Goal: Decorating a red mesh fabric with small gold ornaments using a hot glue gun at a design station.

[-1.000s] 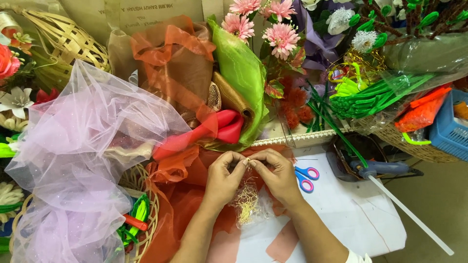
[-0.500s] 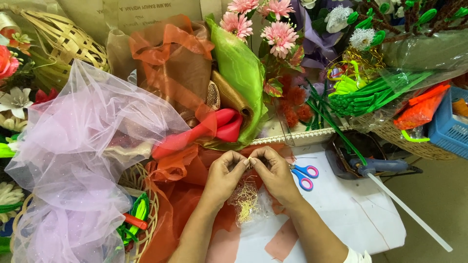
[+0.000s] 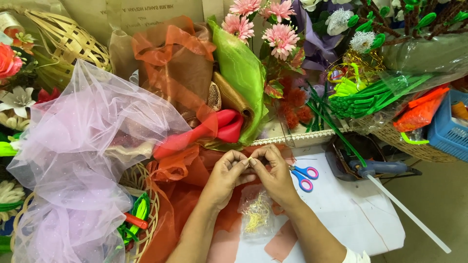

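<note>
My left hand [image 3: 225, 174] and my right hand [image 3: 273, 173] meet over a white work surface [image 3: 356, 219], fingertips pinched together on a tiny pale piece [image 3: 249, 161] between them. What the piece is I cannot tell. Under my wrists lies a clear plastic bag of yellow strands [image 3: 257, 215] on orange-red sheer fabric [image 3: 180, 195]. Blue and pink scissors [image 3: 303, 176] lie just right of my right hand.
A mound of lilac tulle [image 3: 83, 160] fills the left over a wicker basket [image 3: 146, 214]. Orange, brown, green and red fabrics [image 3: 204, 87] pile up behind, with pink artificial flowers [image 3: 273, 29]. A glue gun [image 3: 380, 168], green stems [image 3: 370, 97] and a blue crate [image 3: 451, 126] sit right.
Both hands stay pinched together in the same spot, with only slight finger movement. Nothing else has moved.
</note>
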